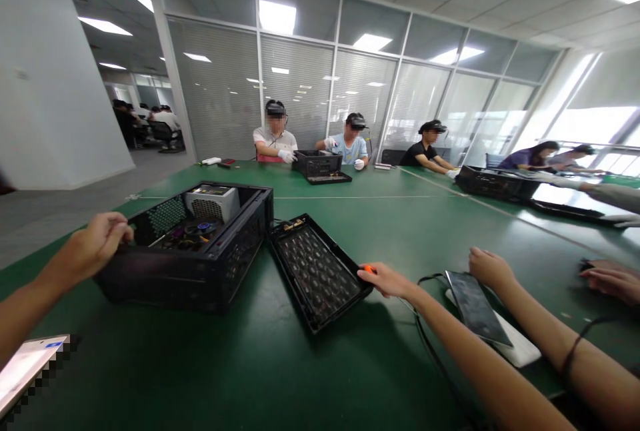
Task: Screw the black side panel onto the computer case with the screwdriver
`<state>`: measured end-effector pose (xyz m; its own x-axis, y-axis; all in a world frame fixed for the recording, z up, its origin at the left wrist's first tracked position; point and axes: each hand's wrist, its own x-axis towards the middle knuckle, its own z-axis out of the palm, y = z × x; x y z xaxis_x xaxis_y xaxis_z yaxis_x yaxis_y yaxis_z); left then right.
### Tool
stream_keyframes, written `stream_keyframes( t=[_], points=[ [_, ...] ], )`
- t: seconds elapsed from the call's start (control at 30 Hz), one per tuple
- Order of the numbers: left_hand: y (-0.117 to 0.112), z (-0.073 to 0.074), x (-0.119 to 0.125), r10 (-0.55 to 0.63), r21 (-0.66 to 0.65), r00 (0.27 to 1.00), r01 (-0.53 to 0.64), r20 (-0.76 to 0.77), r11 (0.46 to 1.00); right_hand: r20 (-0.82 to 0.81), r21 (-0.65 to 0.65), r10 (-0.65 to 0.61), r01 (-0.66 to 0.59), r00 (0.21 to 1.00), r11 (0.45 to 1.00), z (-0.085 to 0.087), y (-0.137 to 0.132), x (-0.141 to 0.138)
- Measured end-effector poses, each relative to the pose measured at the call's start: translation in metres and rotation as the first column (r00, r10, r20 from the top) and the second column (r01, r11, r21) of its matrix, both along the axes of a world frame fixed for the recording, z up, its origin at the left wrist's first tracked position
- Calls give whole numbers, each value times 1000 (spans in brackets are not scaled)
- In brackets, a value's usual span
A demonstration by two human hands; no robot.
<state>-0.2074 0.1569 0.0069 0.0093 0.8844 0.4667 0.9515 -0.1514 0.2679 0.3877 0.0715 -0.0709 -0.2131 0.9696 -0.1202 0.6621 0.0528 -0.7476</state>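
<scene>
A black computer case point(170, 271) lies on its side in front of me, its open top showing a grey power supply point(213, 204) and wiring. Above the case's near left corner, my left hand point(103, 241) has its fingers pinched together; anything between them is too small to make out. The black front panel point(320, 271) lies beside the case, its ribbed inner side up. My right hand point(387, 280) is closed around an orange-handled tool point(370, 269), apparently a screwdriver with a thin shaft below the hand. That hand is at the panel's right corner.
A lit phone or tablet point(30, 368) lies at the lower left. On the right, a neighbour's arm point(530, 318) rests near a dark phone point(475, 308) on a white item, with a black cable point(430, 334). Across the green table point(400, 218), people work on another case point(320, 164).
</scene>
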Motion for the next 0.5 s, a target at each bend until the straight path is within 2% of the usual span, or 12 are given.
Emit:
stream_keyframes(
  t=[0.07, 0.13, 0.3, 0.4, 0.5],
  points=[
    [14, 1, -11, -24, -3, 999, 24, 26, 1000, -22, -31, 6, -7, 1000, 1000, -7, -12, -16],
    [27, -1, -22, -1, -6, 1000, 1, 20, 1000, -50, -54, -7, 4, 999, 999, -10, -25, -32],
    [46, 0, -38, 58, -30, 998, -58, 17, 998, -44, -129, -41, 35, 998, 991, -6, -44, -58],
    [46, 5, -31, 60, -27, 994, -58, 91, 998, -14, -139, -71, 68, 997, 988, -5, -45, -62],
    [32, 8, -5, 70, 58, 993, -75, 94, 995, 40, -149, -49, 55, 998, 987, -7, -39, -59]
  ],
)
